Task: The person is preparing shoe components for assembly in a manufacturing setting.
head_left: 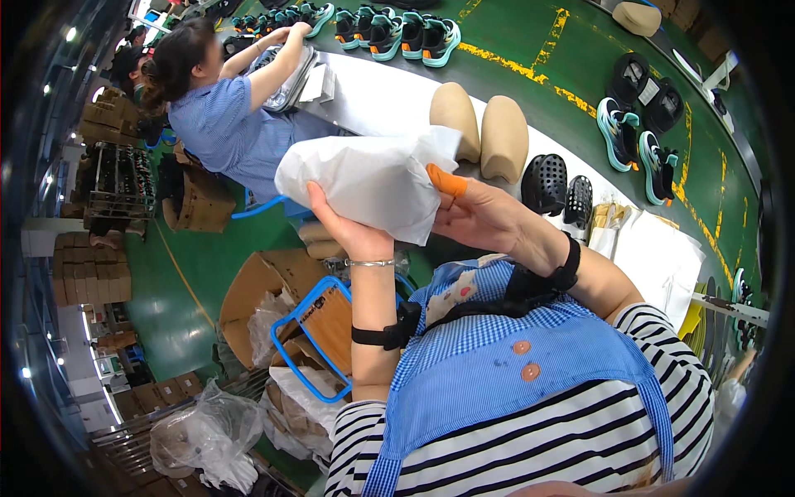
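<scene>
A white paper-wrapped bundle (360, 182), rounded at its left end, is held up in front of my chest. My left hand (360, 238) cups it from below, with the thumb against the near side. At the bundle's loose right end, my right hand (489, 217) pinches the paper; an orange cover sits on one of its digits. What lies inside the paper is hidden. Just beyond, two tan shoe-shaped forms (503, 139) lie side by side on the white work surface (373, 87). Right of them are two black perforated shoe-shaped pieces (544, 184).
White paper sheets (658, 258) lie at right. Black-and-teal sneakers (617, 137) stand on the green belt, with more sneakers (385, 37) in a far row. A co-worker (219, 120) in blue handles a shoe at upper left. A blue-framed chair (327, 331) and cardboard box (240, 302) stand below left.
</scene>
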`<state>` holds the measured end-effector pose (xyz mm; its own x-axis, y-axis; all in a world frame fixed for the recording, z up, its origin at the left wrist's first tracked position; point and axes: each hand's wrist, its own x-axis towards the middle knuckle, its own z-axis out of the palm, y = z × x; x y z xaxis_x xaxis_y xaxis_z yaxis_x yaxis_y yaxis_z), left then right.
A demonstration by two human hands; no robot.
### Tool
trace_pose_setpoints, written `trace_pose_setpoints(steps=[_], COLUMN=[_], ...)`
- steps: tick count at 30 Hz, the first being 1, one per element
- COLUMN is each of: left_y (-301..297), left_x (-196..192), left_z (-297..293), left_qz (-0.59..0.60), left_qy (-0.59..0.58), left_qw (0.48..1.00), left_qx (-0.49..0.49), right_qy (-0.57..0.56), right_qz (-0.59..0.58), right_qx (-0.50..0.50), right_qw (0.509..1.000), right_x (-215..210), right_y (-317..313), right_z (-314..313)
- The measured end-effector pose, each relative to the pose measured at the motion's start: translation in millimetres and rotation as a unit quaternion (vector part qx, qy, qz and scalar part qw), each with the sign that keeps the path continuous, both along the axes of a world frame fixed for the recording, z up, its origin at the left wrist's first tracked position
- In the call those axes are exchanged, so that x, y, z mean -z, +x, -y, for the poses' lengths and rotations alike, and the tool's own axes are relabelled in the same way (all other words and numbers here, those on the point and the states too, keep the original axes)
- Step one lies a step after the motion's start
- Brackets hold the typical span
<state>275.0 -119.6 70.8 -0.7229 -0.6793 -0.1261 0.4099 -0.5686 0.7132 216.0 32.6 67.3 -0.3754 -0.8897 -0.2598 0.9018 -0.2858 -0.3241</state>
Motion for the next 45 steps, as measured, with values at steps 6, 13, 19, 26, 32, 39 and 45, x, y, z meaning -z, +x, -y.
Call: trace_pose_setpoints(steps=[6, 13, 19, 26, 32, 39, 45], left_y=[-12.4, -10.4, -5.8, 4.3, 2.7, 18.7, 26.3], left_x=[-2.6, 7.8, 27.2, 7.7, 4.1, 9.1, 7.2], left_z=[0.8, -1.0, 9.4, 3.9, 3.5, 10.1, 21.8], left_qz=[0.015, -0.001, -0.059, -0.047, -0.039, 0.019, -0.006], left_qy=[0.032, -0.014, -0.003, -0.016, -0.032, -0.007, -0.030], left_qw=[0.998, 1.000, 0.998, 0.999, 0.999, 0.997, 0.986], left_qx=[0.056, 0.002, 0.038, 0.020, 0.004, -0.080, 0.165], right_qy=[-0.087, -0.082, 0.050, 0.246, 0.182, 0.104, 0.043], right_qz=[-0.004, 0.082, -0.190, -0.665, -0.460, -0.239, -0.121], right_qx=[0.028, 0.049, -0.041, 0.287, 0.174, 0.069, -0.130], right_qw=[0.996, 0.992, 0.980, 0.644, 0.851, 0.963, 0.983], right_x=[1.0, 11.1, -15.7, -9.2, 2.2, -0.5, -3.2], right_y=[7.9, 0.1, -1.2, -10.7, -17.4, -19.2, -12.8], right_z=[8.3, 12.2, 8.3, -1.4, 3.8, 0.4, 2.3])
